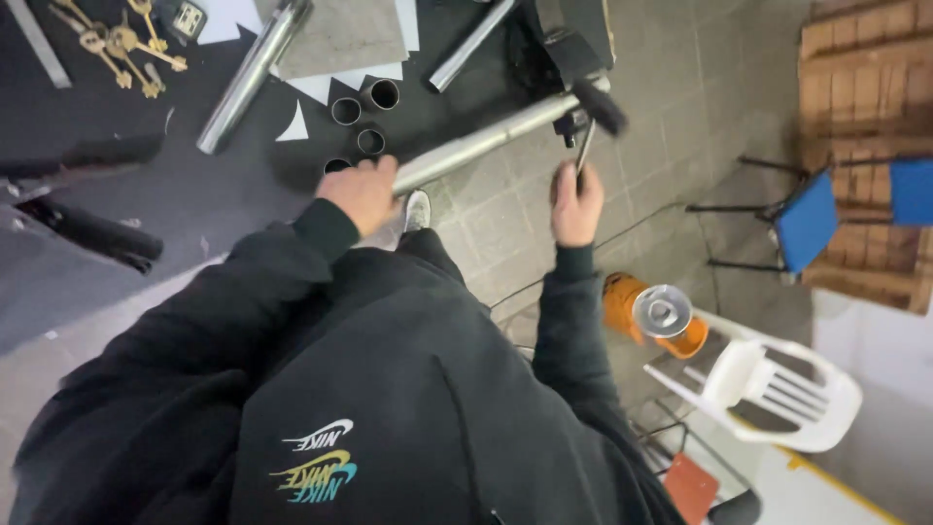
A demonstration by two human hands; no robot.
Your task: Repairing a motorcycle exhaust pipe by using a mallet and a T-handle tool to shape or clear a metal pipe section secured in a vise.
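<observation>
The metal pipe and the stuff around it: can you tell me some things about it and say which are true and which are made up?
1. The left hand grips the long metal pipe. True.
2. The right hand is empty. False: it holds a thin metal handle.
3. Brass keys lie on the dark table. True.
4. The plastic chair is green. False: it is white.
5. Short pipe rings lie on the table. True.
</observation>
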